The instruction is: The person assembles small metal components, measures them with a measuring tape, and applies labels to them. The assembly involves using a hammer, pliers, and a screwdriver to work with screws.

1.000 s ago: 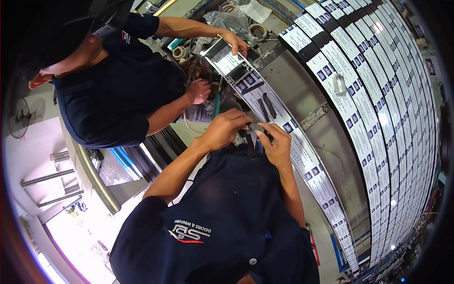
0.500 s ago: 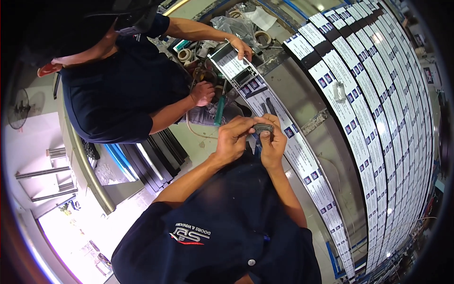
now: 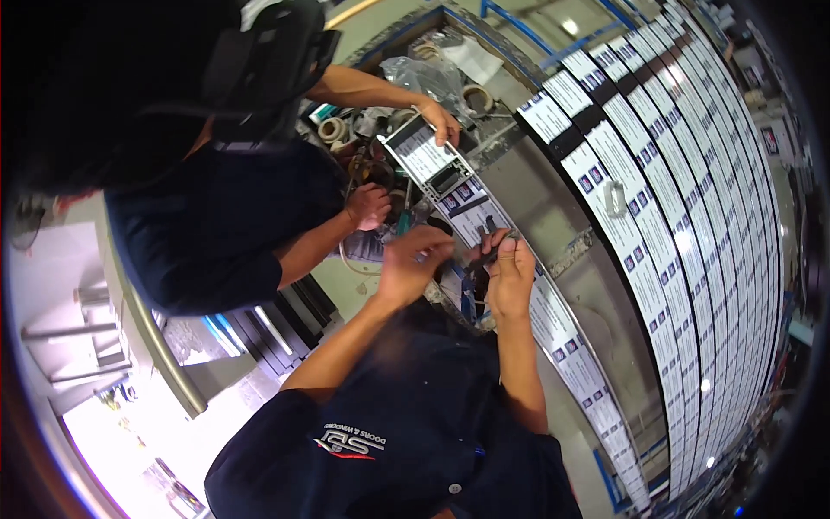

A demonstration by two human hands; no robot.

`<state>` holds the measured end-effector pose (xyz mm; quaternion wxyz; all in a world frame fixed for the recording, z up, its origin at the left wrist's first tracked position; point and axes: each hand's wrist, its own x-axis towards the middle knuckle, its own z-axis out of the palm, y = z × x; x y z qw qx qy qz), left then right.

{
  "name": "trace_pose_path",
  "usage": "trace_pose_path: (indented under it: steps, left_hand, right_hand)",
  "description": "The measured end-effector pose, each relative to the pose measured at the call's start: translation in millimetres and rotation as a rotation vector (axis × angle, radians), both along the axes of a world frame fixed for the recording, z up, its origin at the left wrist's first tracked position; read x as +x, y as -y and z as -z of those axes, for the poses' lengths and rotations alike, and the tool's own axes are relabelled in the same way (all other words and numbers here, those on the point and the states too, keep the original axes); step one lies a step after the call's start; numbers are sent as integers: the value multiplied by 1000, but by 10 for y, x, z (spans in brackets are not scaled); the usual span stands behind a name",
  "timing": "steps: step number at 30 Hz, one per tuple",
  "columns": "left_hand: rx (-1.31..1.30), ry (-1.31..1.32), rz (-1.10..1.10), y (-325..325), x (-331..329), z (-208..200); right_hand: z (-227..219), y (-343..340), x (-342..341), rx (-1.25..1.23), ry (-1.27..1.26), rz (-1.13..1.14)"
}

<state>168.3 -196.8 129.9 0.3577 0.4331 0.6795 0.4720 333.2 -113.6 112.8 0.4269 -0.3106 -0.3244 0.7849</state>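
My right hand (image 3: 512,281) is closed, with thumb and fingers pinched round a small dark grey piece (image 3: 512,234), mostly hidden by the fingers. It is beside a long film-covered profile (image 3: 553,320). My left hand (image 3: 408,266), smeared by motion, is to its left and apart from it; whether it holds anything cannot be made out. Short dark pieces (image 3: 488,223) rest on the profile just beyond my right hand. At the profile's far end, a co-worker's hand (image 3: 439,123) grips its edge. The co-worker's other hand (image 3: 369,206) is curled nearby, close to a green-handled tool (image 3: 404,223).
Many film-covered profiles (image 3: 657,233) lie side by side at the right, with a small pale bracket (image 3: 615,199) on one. Tape rolls (image 3: 332,130) and a clear plastic bag (image 3: 419,80) clutter a far tray. Dark profiles (image 3: 281,333) are stacked at the left.
My hands have separated: the left has come off the small grey piece and moved left and down. My right hand has shifted slightly right and down. The co-worker's head leans further in.
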Motion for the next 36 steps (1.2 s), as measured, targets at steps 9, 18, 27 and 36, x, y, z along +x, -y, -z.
trace_pose_path:
  steps: [9, 18, 27, 36]
  left_hand:
    - [57, 402, 854, -889, -299, -38]
    - [80, 341, 902, -1021, -164, 77]
    - [-32, 267, 746, -838, -281, 103]
    - [-135, 136, 506, -758, -996, 64]
  right_hand:
    - [-298, 219, 177, -369, -128, -269]
    - [-275, 352, 287, -485, -108, -137]
    - [-50, 356, 180, -266, 98, -265]
    - [-38, 448, 134, -257, 152, -144]
